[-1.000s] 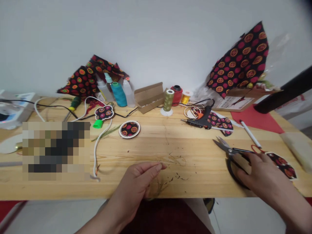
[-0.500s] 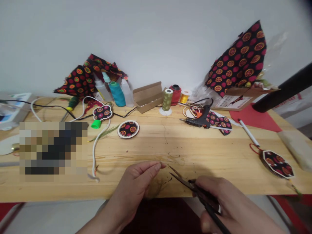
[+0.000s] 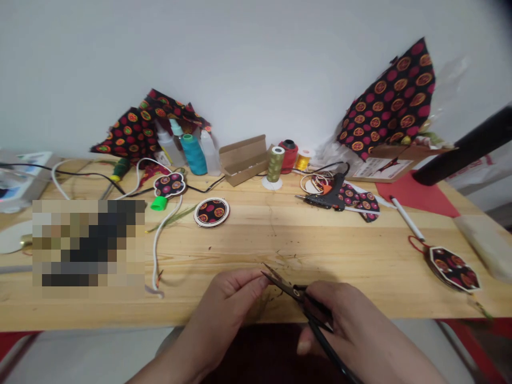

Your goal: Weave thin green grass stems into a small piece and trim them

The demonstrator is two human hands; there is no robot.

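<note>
My left hand (image 3: 230, 306) rests at the near edge of the wooden table (image 3: 360, 256), fingers pinched on thin greenish threads that are hard to make out. My right hand (image 3: 348, 328) grips black scissors (image 3: 298, 298). Their open blades point left and reach the fingertips of my left hand. Loose thread bits lie on the wood just beyond both hands.
Around the table lie a white cord (image 3: 160, 240), a round patterned disc (image 3: 212, 212), a flower-shaped piece (image 3: 170, 184), thread spools (image 3: 276, 162), bottles (image 3: 194, 153), a small cardboard box (image 3: 244, 158), a glue gun (image 3: 328, 197), a pen (image 3: 404, 217) and an octagonal ornament (image 3: 452, 266). Patterned fabric (image 3: 394, 101) leans at the back.
My right hand picked up the scissors from the right side of the table and carried them left to my left hand's fingertips. My left hand stayed put.
</note>
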